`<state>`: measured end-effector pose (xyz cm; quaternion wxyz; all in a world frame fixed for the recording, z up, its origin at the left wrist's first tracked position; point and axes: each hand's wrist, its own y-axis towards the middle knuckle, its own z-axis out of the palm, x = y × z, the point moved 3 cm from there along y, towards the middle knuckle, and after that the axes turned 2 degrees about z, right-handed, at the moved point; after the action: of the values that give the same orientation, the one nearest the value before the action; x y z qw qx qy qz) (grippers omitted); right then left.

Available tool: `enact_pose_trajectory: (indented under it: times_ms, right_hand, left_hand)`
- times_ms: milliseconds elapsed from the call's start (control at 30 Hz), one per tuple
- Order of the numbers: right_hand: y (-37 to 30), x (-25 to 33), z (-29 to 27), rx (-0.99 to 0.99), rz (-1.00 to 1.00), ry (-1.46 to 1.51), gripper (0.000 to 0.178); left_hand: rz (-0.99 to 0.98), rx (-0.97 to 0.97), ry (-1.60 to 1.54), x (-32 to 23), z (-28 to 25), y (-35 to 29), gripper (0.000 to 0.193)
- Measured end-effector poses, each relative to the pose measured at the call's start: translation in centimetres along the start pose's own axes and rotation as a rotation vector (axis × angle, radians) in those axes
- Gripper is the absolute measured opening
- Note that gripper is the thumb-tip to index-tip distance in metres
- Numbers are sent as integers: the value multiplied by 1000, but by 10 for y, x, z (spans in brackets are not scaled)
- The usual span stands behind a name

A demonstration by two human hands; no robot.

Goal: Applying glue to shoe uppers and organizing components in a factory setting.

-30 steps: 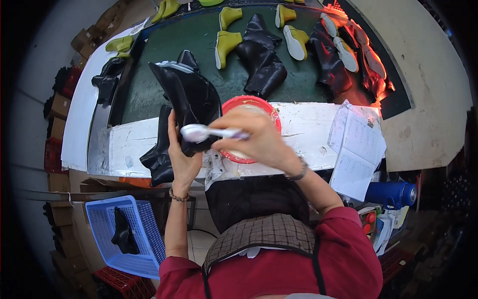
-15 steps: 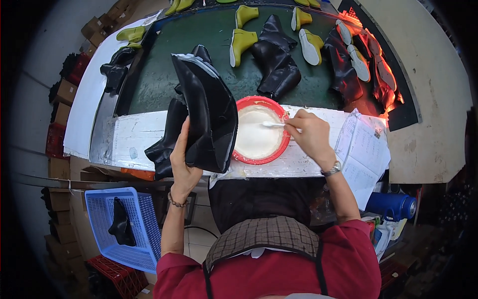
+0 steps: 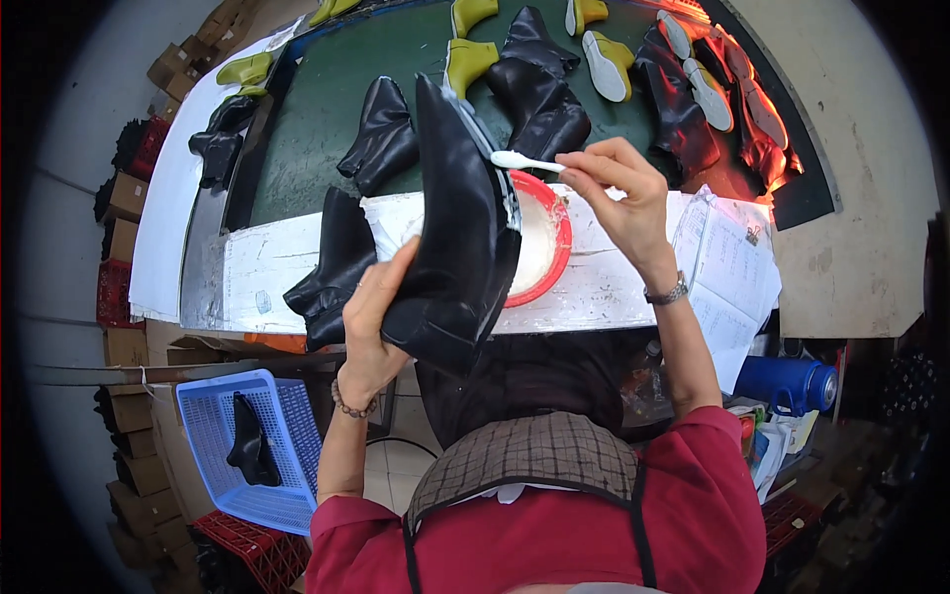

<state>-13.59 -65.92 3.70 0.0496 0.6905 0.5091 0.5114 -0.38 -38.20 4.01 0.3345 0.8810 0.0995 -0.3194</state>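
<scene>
My left hand is closed around the lower part of a black leather boot upper, raised above the table's near edge. White paste coats the lining along the upper's open right-hand edge. Between the fingertips of my right hand is a small white brush, its coated head touching or very near that edge. Partly behind the upper stands a red bowl of white creamy paste. Left of my left hand, another black boot lies at the white board's front edge.
A green work surface holds black boots and yellow shoe lasts. Red light glows over boots at the right. Papers lie right of the bowl. A blue basket with a black boot stands lower left; a blue flask sits lower right.
My right hand has lifted the brush from the bowl up to the upper's edge. My left hand has turned the upper, so its outer side now faces me, uncovering a boot behind it.
</scene>
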Motion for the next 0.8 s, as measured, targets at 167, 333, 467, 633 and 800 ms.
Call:
enact_pose_trajectory:
  times_ms: [167, 333, 467, 633, 800]
  right_hand:
    - [-16, 13, 2, -22, -58, 137, 21]
    - [-38, 32, 4, 56, -76, 177, 22]
    - [-48, 46, 4, 138, -45, 207, 23]
    - [-51, 57, 9, 223, -30, 245, 20]
    - [-43, 36, 13, 294, 180, 213, 12]
  left_hand:
    - [-4, -133, 28, 15, 0, 5, 74]
    - [12, -374, -15, 24, 11, 19, 71]
    - [44, -466, -85, 31, 17, 30, 70]
    - [101, -506, -69, 43, 21, 36, 68]
    - [-39, -383, 39, 59, 3, 11, 60]
